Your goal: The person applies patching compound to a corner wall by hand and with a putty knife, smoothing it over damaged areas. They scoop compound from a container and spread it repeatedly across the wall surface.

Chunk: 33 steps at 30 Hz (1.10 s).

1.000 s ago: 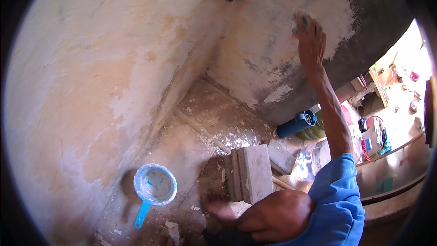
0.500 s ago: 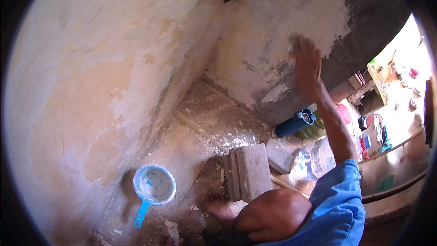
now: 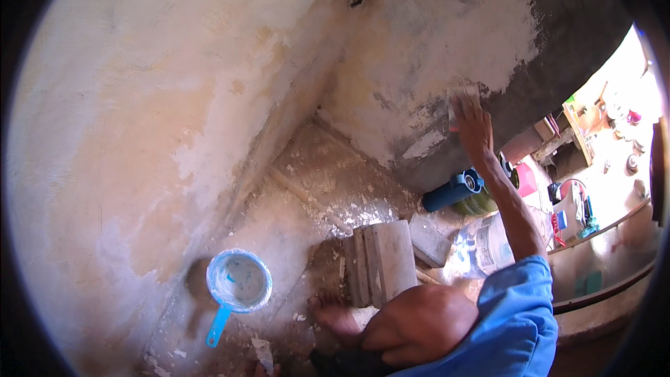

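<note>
My right hand (image 3: 474, 126) reaches up against the wall at the right of the corner, its fingers closed over a thin, pale flat scraper (image 3: 465, 89). Along one side of this scraper a reddish edge shows; the rest lies under my fingers. Around it the wall (image 3: 440, 49) carries patchy whitish filler, meeting bare dark grey plaster to the right. On the floor at lower left stands a blue-handled dipper (image 3: 239, 281), its inside smeared with white paste. My left hand is out of sight.
Stacked grey blocks (image 3: 387, 262) stand beside my bent knee (image 3: 436, 318). Behind them lie a blue bottle (image 3: 447, 195) and a large clear plastic container (image 3: 485, 244). A stick (image 3: 307, 199) and white flakes lie on the floor. Household clutter fills the bright area at right.
My right hand has come down the wall a little. The scraper under its fingers shows more clearly now. The dipper stays on the floor.
</note>
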Tool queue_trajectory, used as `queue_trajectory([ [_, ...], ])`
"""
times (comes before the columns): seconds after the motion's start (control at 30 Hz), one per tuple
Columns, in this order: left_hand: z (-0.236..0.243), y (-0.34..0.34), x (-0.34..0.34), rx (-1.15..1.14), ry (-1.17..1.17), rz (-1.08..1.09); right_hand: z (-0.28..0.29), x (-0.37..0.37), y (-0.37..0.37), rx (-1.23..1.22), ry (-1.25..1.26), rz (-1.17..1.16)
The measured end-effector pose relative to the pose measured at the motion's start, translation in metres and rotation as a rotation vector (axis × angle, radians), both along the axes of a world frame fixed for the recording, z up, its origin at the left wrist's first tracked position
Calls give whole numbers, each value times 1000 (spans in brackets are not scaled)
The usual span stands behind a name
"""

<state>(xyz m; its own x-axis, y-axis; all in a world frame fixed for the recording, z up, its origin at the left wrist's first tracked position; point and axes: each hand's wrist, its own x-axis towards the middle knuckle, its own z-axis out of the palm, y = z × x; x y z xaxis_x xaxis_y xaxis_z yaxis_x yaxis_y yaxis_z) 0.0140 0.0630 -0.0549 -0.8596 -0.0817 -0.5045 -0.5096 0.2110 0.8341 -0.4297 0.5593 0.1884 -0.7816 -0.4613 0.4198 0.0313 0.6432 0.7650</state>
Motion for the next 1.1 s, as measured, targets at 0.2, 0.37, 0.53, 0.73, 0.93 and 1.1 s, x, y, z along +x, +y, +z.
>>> queue_trajectory([
  [0.2, 1, -1, -9, -7, 11, -6, 79, -23, -57, -102, 337, 134],
  [0.37, 3, -1, -25, 1, 50, -35, 61, -88, -82, -56, 397, 120],
  [0.53, 8, -3, -37, -10, 82, -18, -22, -28, -50, -55, 60, 112],
  [0.73, 16, -3, -46, -18, 81, 11, 39, -6, -38, -104, 249, 55],
  [0.93, 19, -2, -56, -23, 69, 0, 37, 13, -11, -348, -51, 354],
  [1.1, 27, -1, -57, -39, 52, 13, 166, -5, -66, -317, 169, 558],
])
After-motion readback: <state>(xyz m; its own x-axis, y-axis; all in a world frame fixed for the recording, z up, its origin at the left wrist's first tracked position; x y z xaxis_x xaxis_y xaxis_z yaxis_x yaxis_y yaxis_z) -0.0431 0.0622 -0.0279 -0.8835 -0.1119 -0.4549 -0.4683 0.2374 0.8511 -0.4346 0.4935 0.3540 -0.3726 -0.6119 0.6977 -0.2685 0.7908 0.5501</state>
